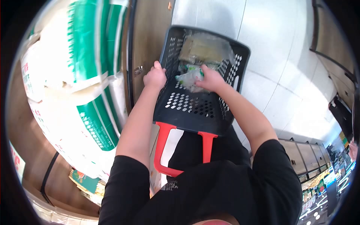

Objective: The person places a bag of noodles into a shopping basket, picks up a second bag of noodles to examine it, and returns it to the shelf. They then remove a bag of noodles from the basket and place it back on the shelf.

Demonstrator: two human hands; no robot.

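A black shopping basket [183, 120] with punched holes and a red handle [162, 144] is in front of my body. My left hand [155, 77] is closed around its left rim. Inside the basket, my right hand [212, 79] has its fingers closed on a crinkled clear plastic bag [191, 78] with green and white print; the bag's contents cannot be made out. Just beyond that bag lies a larger clear plastic package [204, 47] with something tan inside, blurred. The fingertips of my right hand are partly hidden by the bag.
Large white sacks with green print [88, 41] are stacked close on the left, beside a wooden cabinet [148, 33] with a metal lock. Pale floor tiles [266, 56] extend to the right. More cabinets [300, 153] and shelves of goods stand at the lower right.
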